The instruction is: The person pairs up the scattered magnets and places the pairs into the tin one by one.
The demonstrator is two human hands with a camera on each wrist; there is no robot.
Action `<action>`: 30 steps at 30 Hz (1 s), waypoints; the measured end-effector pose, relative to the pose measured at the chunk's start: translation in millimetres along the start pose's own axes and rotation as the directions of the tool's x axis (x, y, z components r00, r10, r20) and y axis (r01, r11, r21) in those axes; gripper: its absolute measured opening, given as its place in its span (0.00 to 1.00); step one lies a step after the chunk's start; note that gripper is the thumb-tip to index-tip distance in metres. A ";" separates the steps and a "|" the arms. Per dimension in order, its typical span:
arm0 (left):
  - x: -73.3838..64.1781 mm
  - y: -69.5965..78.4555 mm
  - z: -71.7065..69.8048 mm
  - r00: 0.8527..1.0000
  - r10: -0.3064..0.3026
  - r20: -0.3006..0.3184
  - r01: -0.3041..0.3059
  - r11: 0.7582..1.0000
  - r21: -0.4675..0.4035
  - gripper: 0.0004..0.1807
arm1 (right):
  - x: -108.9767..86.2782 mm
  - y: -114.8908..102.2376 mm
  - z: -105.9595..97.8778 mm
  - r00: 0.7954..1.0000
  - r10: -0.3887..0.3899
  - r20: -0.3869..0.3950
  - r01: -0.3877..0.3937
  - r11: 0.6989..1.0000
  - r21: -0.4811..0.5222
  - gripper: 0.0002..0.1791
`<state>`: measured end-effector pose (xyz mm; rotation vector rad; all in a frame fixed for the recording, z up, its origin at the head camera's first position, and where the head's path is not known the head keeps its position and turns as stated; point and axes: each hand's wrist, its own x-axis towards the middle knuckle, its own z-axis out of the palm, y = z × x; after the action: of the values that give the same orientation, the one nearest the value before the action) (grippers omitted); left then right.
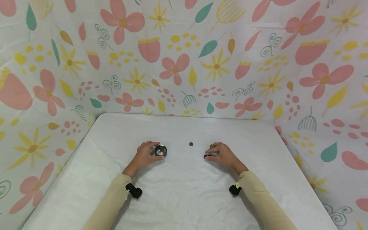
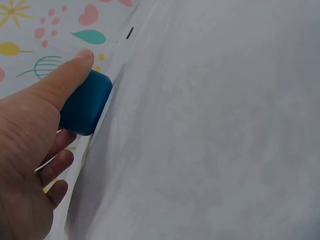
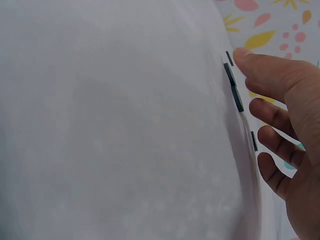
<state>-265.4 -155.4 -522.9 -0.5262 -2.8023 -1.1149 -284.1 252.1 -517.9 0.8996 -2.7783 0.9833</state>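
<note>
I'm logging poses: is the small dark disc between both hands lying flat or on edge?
Flat: the small dark disc shows its full round face from above.

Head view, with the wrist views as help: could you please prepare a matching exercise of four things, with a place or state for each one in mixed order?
Things:
1. Left hand
2. Right hand
3. Lone dark disc
4. Cloth backdrop

Places or states:
A. Printed with flowers and leaves
B. Lying on the white surface, between the two hands
C. Beside other small dark discs
D. Gripping a blue object

Right pairs: 1-D, 2-C, 3-B, 4-A
</note>
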 end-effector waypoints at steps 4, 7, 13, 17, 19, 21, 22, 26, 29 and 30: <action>0.5 -1.3 1.2 1.000 -0.015 0.009 0.015 1.000 -0.014 0.36 | 1.8 0.7 2.9 1.000 0.001 0.016 -0.001 1.000 -0.015 0.13; 0.3 -0.9 1.1 0.999 -0.028 0.016 0.029 0.999 -0.039 0.36 | 2.7 0.3 4.2 1.000 0.010 0.024 -0.009 1.000 -0.028 0.11; -1.1 -0.9 0.3 0.998 -0.052 0.022 0.054 0.996 -0.074 0.36 | 3.9 0.3 5.3 0.999 0.036 0.038 -0.034 0.999 -0.040 0.10; -1.5 -2.1 0.5 0.998 -0.058 0.027 0.060 0.995 -0.085 0.36 | 5.2 0.2 6.0 0.999 0.028 0.032 -0.026 0.999 -0.040 0.09; -1.5 -3.0 0.8 0.998 -0.052 0.028 0.054 0.995 -0.085 0.36 | 5.2 0.5 6.0 1.000 0.015 0.021 -0.014 0.999 -0.039 0.08; -1.3 -4.0 1.2 0.998 -0.049 0.030 0.051 0.995 -0.084 0.35 | 4.9 0.3 5.8 1.000 0.005 0.003 -0.005 0.999 -0.037 0.07; -1.2 -4.4 1.3 0.998 -0.050 0.032 0.053 0.995 -0.083 0.35 | 4.6 0.0 5.6 1.000 0.000 -0.006 -0.001 0.999 -0.035 0.07; -0.8 -4.9 1.3 0.998 -0.055 0.036 0.058 0.995 -0.087 0.36 | 3.1 -0.5 5.0 0.999 -0.009 -0.035 0.007 0.999 -0.045 0.06; -1.1 -4.8 0.7 0.998 -0.050 0.033 0.053 0.995 -0.089 0.36 | 1.9 -1.0 4.3 0.999 -0.009 -0.046 0.006 0.998 -0.057 0.06; -1.1 -4.7 0.7 0.998 -0.048 0.032 0.051 0.995 -0.090 0.36 | 1.6 -1.3 3.9 0.999 -0.010 -0.051 0.007 0.998 -0.060 0.06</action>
<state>-265.9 -158.5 -526.7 -0.4879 -2.8156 -1.2588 -284.2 248.2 -520.0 0.8648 -2.7430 0.9032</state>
